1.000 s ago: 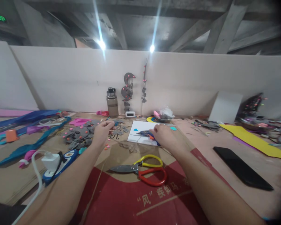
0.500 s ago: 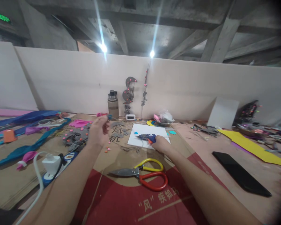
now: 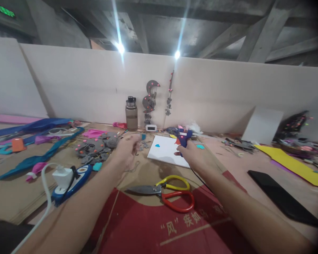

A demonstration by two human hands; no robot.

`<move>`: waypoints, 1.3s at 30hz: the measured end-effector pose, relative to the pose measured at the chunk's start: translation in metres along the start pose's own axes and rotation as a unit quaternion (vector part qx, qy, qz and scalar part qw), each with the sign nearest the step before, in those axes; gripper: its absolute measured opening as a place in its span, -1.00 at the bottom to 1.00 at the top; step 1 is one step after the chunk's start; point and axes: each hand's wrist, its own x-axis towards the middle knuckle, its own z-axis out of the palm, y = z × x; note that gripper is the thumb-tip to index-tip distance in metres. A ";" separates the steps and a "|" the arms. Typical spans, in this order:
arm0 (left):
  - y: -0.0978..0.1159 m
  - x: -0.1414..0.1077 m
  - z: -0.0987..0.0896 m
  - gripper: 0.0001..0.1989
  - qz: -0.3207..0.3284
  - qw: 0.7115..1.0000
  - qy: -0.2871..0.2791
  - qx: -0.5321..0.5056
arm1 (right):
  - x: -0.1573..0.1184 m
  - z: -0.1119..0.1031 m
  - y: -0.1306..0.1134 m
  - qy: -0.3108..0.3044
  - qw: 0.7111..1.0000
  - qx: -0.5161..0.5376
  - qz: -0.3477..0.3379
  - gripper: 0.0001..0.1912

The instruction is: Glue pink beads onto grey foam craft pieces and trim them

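My right hand (image 3: 188, 152) is wrapped round the handle of a blue hot glue gun (image 3: 184, 137) with an orange trigger and a small red light. It is raised over the far right part of a white board (image 3: 165, 154). My left hand (image 3: 127, 150) is closed left of the board, pinching a small teal piece (image 3: 143, 137) at its fingertips; its exact shape is blurred. On the board lies a small blue cut-out (image 3: 157, 145), and a turquoise cut-out (image 3: 200, 146) sits beside its right edge. Scissors (image 3: 145, 189) with yellow and red handles lie nearer me.
Grey felt pieces with pink beads (image 3: 94, 146) and a power strip (image 3: 82, 178) lie to the left. A water bottle (image 3: 131, 116) and a small digital display (image 3: 151, 128) stand at the back. A black phone (image 3: 281, 195) and yellow sheet (image 3: 291, 164) are on the right.
My right hand has lifted the glue gun off the white board and swung it upright. My left hand has moved right toward the board with the teal piece. The view has shifted slightly.
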 end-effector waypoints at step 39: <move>-0.036 -0.021 0.015 -0.74 -0.002 0.996 0.035 0.086 | -0.040 0.031 0.012 -0.032 0.974 0.003 -0.223 -0.70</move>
